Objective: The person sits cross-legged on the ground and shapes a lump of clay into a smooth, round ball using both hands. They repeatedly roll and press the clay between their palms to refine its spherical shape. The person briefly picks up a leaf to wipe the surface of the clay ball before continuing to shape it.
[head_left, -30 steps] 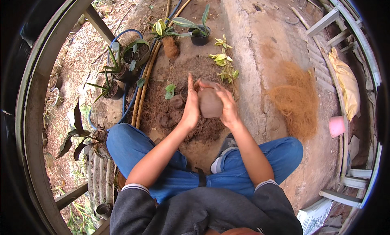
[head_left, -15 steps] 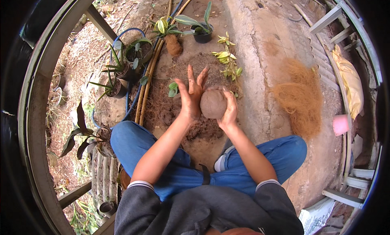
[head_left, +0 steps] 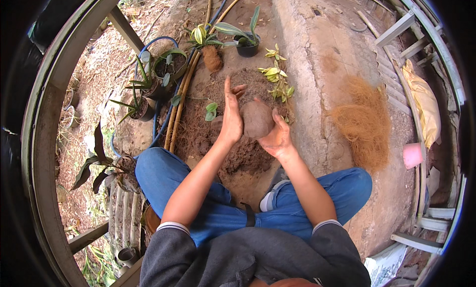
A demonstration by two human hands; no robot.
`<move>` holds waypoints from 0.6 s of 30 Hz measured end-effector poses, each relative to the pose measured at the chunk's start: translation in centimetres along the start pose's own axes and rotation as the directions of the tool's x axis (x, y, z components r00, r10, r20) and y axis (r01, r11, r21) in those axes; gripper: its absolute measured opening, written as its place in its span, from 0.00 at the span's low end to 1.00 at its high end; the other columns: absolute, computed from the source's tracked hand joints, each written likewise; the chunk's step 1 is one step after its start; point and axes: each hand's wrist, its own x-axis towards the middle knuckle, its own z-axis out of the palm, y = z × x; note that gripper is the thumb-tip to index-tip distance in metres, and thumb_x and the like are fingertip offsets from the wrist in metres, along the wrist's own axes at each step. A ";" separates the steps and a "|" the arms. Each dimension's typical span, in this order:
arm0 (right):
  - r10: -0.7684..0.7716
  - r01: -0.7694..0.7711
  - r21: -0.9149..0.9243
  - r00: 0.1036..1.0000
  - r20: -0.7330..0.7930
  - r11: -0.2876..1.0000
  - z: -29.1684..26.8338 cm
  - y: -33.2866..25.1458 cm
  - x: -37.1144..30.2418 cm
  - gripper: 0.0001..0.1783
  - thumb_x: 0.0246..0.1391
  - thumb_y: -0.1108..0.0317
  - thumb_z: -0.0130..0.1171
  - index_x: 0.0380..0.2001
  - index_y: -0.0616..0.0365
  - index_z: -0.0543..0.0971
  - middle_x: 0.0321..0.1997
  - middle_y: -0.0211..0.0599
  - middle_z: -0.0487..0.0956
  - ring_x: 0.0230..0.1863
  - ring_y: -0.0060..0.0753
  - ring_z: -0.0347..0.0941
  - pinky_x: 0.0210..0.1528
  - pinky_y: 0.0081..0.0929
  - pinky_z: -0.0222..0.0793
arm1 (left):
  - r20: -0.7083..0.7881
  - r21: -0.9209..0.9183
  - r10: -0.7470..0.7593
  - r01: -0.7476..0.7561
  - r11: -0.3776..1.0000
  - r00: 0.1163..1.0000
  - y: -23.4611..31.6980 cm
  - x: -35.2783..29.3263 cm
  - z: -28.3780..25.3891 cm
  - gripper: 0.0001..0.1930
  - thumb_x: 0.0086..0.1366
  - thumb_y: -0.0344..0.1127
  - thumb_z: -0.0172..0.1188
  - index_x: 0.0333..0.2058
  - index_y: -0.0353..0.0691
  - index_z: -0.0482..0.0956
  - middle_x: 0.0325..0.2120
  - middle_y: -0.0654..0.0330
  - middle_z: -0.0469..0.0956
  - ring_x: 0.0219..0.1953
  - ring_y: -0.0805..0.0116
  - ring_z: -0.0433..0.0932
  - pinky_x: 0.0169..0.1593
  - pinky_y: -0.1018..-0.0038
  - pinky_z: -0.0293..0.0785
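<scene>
A grey-brown ball of mud (head_left: 257,119) rests in my right hand (head_left: 279,139), which cups it from the right and below with the fingers behind it. On the ball's left side, my left hand (head_left: 231,116) is held flat and upright, fingers stretched; its palm faces the ball, and I cannot tell whether it touches. Beneath both hands lies a heap of dark loose soil (head_left: 245,158). A small green-leaved cutting (head_left: 211,111) sits in the soil just left of my left hand.
Leafy yellow-green cuttings (head_left: 277,76) lie beyond my right hand. Farther off are a fibre-wrapped root ball (head_left: 212,59) and a black potted plant (head_left: 247,48). Bamboo poles (head_left: 181,101) and several pots line the left. Brown coir fibre (head_left: 364,126) and a pink cup (head_left: 412,155) are right.
The ball has shifted slightly left and turned in my right hand, whose palm has opened upward. My left hand has rotated from spread fingers to a flat, edge-on pose.
</scene>
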 end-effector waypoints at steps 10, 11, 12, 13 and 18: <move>-0.193 0.140 -0.193 0.937 -0.291 0.971 0.7 -0.5 0.3 0.27 0.54 0.51 0.56 0.49 0.62 0.72 0.43 0.40 0.77 0.45 0.36 0.75 0.49 0.33 0.71 | -0.012 -0.284 -0.308 0.292 0.913 0.951 0.7 -1.7 1.2 0.40 0.66 0.66 0.31 0.65 0.42 0.41 0.51 0.50 0.66 0.52 0.61 0.68 0.56 0.66 0.65; -0.211 0.159 -0.257 0.959 -0.189 0.953 0.5 -0.7 0.3 0.26 0.54 0.52 0.56 0.48 0.63 0.73 0.44 0.41 0.77 0.46 0.35 0.74 0.50 0.34 0.70 | 0.010 -0.431 -0.378 0.345 0.834 0.926 0.8 -1.5 1.3 0.42 0.64 0.68 0.31 0.65 0.42 0.42 0.50 0.50 0.66 0.51 0.61 0.68 0.56 0.66 0.65; -0.220 0.183 -0.318 0.972 -0.084 0.930 0.2 -1.1 0.3 0.25 0.54 0.54 0.57 0.47 0.63 0.74 0.45 0.42 0.77 0.47 0.35 0.74 0.51 0.34 0.69 | -0.005 -0.400 -0.358 0.326 0.857 0.934 0.8 -1.6 1.3 0.42 0.64 0.68 0.31 0.65 0.41 0.42 0.50 0.50 0.66 0.52 0.61 0.67 0.56 0.66 0.64; -0.212 0.205 -0.374 0.977 0.024 0.905 -0.1 -1.1 0.3 0.24 0.54 0.55 0.57 0.46 0.64 0.75 0.46 0.42 0.77 0.48 0.35 0.73 0.52 0.34 0.68 | -0.029 -0.369 -0.339 0.306 0.878 0.940 0.8 -1.9 1.1 0.43 0.63 0.69 0.31 0.65 0.41 0.42 0.50 0.50 0.66 0.52 0.60 0.67 0.57 0.66 0.64; -0.512 0.492 -0.576 0.847 0.144 0.652 -0.1 1.0 0.3 0.24 0.54 0.52 0.57 0.39 0.67 0.78 0.41 0.39 0.79 0.46 0.29 0.72 0.53 0.30 0.63 | 0.062 -0.256 -0.416 0.417 0.872 0.907 1.8 -1.3 1.2 0.49 0.57 0.76 0.31 0.66 0.45 0.40 0.60 0.46 0.56 0.59 0.54 0.62 0.59 0.59 0.61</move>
